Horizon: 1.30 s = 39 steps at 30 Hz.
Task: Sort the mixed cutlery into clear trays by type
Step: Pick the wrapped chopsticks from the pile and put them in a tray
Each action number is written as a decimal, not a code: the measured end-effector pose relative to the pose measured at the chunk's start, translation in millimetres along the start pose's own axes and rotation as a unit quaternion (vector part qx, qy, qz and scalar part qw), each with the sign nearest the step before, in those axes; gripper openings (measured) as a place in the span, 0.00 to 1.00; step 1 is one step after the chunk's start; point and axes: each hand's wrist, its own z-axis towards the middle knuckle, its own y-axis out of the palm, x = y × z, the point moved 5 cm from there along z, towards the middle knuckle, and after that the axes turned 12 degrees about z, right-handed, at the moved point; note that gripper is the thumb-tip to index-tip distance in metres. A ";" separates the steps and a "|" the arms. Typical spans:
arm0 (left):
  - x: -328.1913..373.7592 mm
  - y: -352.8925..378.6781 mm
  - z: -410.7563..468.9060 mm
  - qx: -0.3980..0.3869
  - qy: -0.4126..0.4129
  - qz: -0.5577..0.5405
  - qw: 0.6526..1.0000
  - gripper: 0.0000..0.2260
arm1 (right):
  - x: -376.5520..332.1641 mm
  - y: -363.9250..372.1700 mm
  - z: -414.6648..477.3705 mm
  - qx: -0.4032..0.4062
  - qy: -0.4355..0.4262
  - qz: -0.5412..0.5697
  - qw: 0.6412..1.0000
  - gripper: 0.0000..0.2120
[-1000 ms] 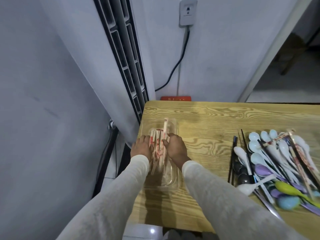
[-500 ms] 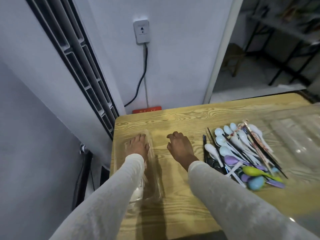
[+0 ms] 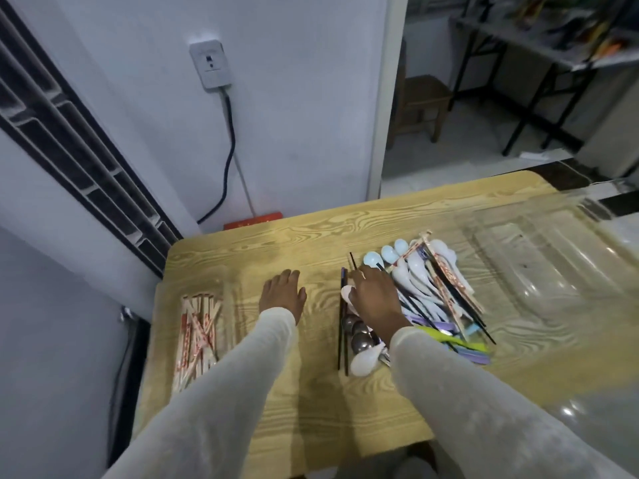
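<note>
Plainly, left hand (image 3: 283, 296) lies flat; right hand (image 3: 376, 299) unclear; wrapped chopsticks (image 3: 197, 328) carry illegible red print.

Left hand (image 3: 284, 295) flat on the wooden table (image 3: 311, 392), between the tray of wrapped chopsticks (image 3: 198, 331) and the cutlery pile (image 3: 425, 288); right hand (image 3: 375, 299) over the pile's left edge, grip unclear; clear tray (image 3: 553, 271) far right

Nothing legible anywhere. Red print along the paper-wrapped chopsticks (image 3: 197, 326) at near left, too blurred to read. More red print on the wrapped pairs (image 3: 449, 276) atop the cutlery pile (image 3: 420, 288) at right, equally unreadable. Faint gold marks on the red strip (image 3: 253, 220) at the far wall's foot, and a small dark mark on the wall socket (image 3: 210, 63), neither decipherable.
</note>
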 end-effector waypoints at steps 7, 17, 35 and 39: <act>119.1 -1.1 12.7 -0.022 0.000 -0.005 1.000 0.22 | 116.8 -29.8 -4.4 -0.028 0.027 -0.013 0.999 0.15; 216.1 7.2 28.6 -0.047 0.016 -0.002 0.999 0.21 | 211.8 -21.5 -10.0 -0.126 0.089 -0.009 0.988 0.16; 224.5 -17.2 115.0 -0.044 0.001 -0.040 0.998 0.18 | 236.1 -41.0 37.8 -0.044 0.236 0.112 0.964 0.14; 244.5 -18.1 143.9 -0.047 0.037 -0.032 0.998 0.16 | 241.4 -46.7 52.6 -0.026 0.237 0.116 0.964 0.14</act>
